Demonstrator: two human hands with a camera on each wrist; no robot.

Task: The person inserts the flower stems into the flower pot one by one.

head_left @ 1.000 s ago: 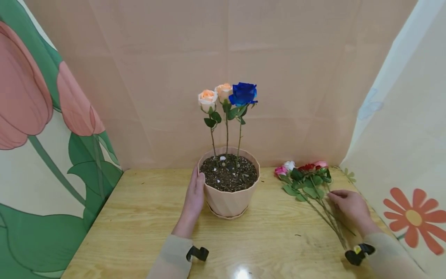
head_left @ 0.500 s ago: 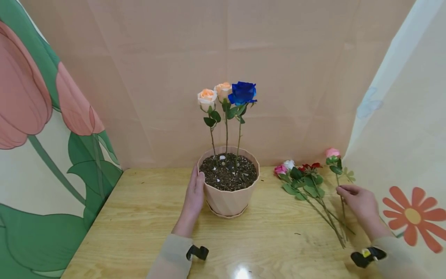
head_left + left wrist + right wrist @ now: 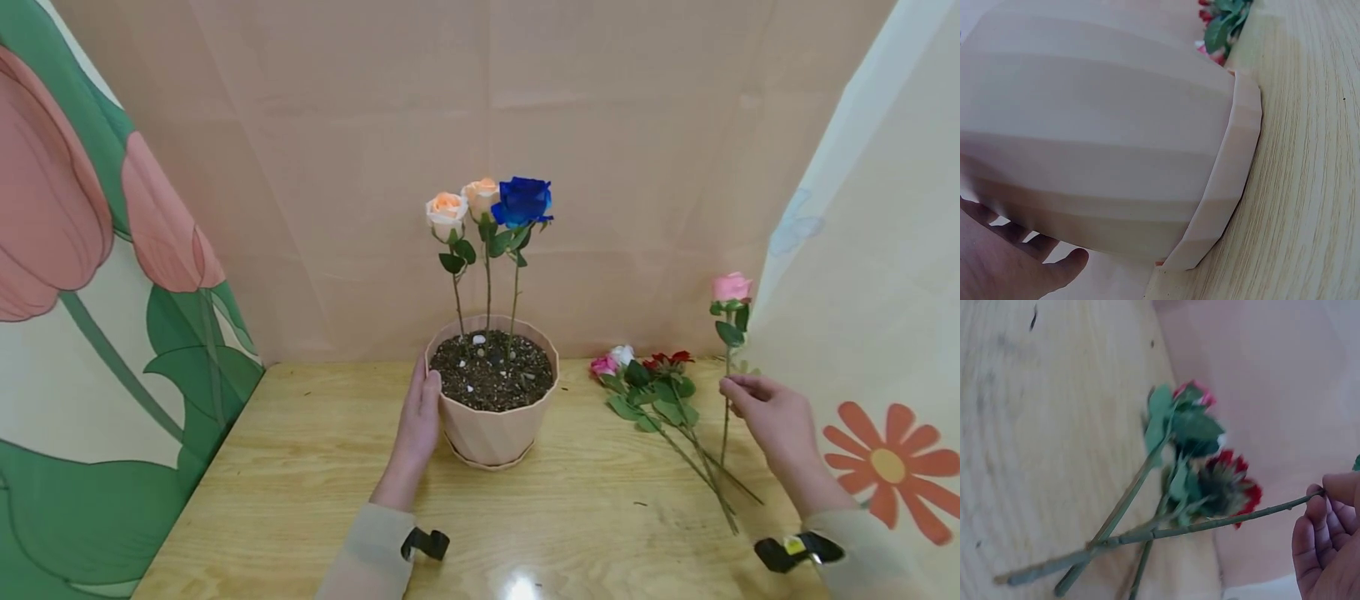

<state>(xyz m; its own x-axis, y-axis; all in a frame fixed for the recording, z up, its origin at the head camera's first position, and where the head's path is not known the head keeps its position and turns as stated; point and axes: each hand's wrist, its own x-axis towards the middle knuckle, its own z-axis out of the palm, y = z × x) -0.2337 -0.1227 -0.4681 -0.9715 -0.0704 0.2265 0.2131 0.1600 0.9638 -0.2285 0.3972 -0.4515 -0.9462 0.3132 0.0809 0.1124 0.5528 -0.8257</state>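
My right hand (image 3: 776, 421) pinches a pink rose (image 3: 731, 288) by its stem, bloom up, to the right of the other loose flowers. In the right wrist view, thumb and fingertips meet on the stem (image 3: 1235, 517); its bloom is out of that view. My left hand (image 3: 416, 421) rests against the left side of a pale pink flowerpot (image 3: 491, 429), its fingers laid along the wall in the left wrist view. Dark soil (image 3: 491, 387) fills the pot, where two peach roses (image 3: 446, 215) and a blue rose (image 3: 523, 202) stand upright.
Red, white and pink flowers (image 3: 663, 396) lie on the wooden table (image 3: 322, 467) right of the pot, stems crossing towards the front. A plain pink cloth (image 3: 360, 167) hangs behind. Flower-printed sheets (image 3: 892, 333) flank both sides.
My right hand has drawn the pink rose out of the pile, moved slightly right, and raised it until it stands nearly upright. The left hand and pot have stayed put.
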